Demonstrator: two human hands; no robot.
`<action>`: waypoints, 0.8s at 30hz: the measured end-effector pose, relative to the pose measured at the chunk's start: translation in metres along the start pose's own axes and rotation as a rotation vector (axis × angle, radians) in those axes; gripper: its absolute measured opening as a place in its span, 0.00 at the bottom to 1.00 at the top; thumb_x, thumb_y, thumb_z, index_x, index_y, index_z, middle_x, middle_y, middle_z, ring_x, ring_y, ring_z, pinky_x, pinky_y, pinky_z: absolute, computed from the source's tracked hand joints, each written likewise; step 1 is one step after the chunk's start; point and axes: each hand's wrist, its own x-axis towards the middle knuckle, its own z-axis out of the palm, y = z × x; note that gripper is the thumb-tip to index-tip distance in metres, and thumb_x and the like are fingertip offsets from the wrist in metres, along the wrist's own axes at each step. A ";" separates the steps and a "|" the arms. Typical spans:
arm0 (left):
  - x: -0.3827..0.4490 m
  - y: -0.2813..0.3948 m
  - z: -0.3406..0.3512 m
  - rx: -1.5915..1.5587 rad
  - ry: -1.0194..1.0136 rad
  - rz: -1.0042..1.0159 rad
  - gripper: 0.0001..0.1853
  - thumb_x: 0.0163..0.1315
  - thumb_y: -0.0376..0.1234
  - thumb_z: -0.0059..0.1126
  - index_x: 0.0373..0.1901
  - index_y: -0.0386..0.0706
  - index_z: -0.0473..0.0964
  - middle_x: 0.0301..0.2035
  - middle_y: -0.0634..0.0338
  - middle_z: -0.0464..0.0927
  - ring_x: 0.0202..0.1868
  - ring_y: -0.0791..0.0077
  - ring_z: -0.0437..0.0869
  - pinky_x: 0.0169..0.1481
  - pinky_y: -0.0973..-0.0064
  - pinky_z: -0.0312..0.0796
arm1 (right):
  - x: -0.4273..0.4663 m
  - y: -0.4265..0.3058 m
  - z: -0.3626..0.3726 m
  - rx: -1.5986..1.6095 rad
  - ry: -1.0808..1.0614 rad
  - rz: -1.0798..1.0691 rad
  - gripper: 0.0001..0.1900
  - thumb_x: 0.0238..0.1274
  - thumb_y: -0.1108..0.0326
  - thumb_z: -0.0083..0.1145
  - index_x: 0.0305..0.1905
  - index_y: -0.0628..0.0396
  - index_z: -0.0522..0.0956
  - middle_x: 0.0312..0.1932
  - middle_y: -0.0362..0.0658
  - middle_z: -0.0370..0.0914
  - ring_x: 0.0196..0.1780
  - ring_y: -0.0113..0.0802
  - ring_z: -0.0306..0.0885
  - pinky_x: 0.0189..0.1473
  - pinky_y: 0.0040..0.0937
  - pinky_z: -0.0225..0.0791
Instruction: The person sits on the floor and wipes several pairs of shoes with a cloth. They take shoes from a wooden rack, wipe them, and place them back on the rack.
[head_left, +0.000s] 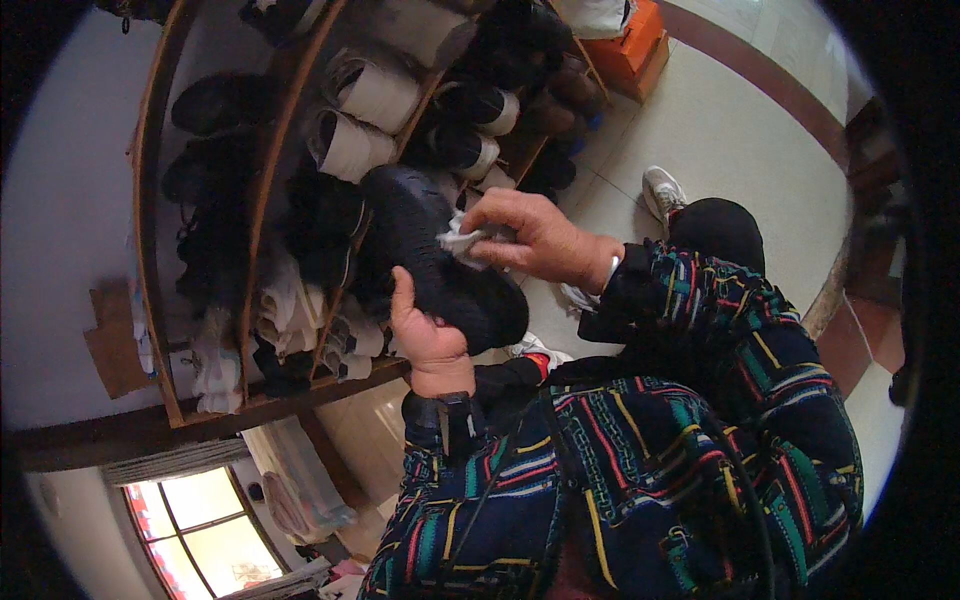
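Note:
A black shoe (442, 262) is held up in front of the shoe rack, its dark ribbed surface, seemingly the sole, facing the camera. My left hand (431, 334) grips it at the lower edge, thumb pointing up along its side; the fingers are hidden behind the shoe. In my right hand (525, 232) a crumpled white cloth or tissue (461, 240) is pinched between thumb and fingers, against or very near the middle of the shoe. From this view I cannot tell whether it touches.
A wooden shoe rack (259, 195) with several dark and light shoes stands close beyond my hands. An orange box (630, 45) sits on the tiled floor (735, 127) at its far end. My feet in light sneakers are below. A window (202, 532) shows at lower left.

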 end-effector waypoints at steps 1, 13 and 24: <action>0.001 -0.005 0.001 -0.018 -0.099 -0.053 0.29 0.68 0.49 0.58 0.61 0.37 0.73 0.58 0.54 0.78 0.58 0.57 0.78 0.68 0.60 0.67 | 0.001 -0.002 0.002 -0.034 0.015 -0.045 0.15 0.54 0.67 0.68 0.47 0.55 0.79 0.38 0.48 0.77 0.43 0.47 0.78 0.43 0.38 0.72; 0.001 0.009 0.011 -0.028 -0.045 0.116 0.33 0.68 0.52 0.55 0.66 0.39 0.68 0.63 0.52 0.73 0.63 0.52 0.74 0.71 0.54 0.63 | -0.008 -0.012 -0.006 -0.098 -0.100 -0.076 0.12 0.51 0.63 0.65 0.40 0.56 0.80 0.35 0.51 0.77 0.40 0.52 0.77 0.41 0.41 0.72; -0.001 -0.004 0.005 -0.041 -0.157 0.165 0.44 0.59 0.57 0.62 0.71 0.41 0.63 0.67 0.49 0.67 0.67 0.47 0.68 0.74 0.46 0.56 | -0.026 0.011 0.021 0.899 -0.091 0.793 0.26 0.71 0.44 0.50 0.57 0.56 0.75 0.52 0.41 0.77 0.55 0.27 0.73 0.59 0.30 0.65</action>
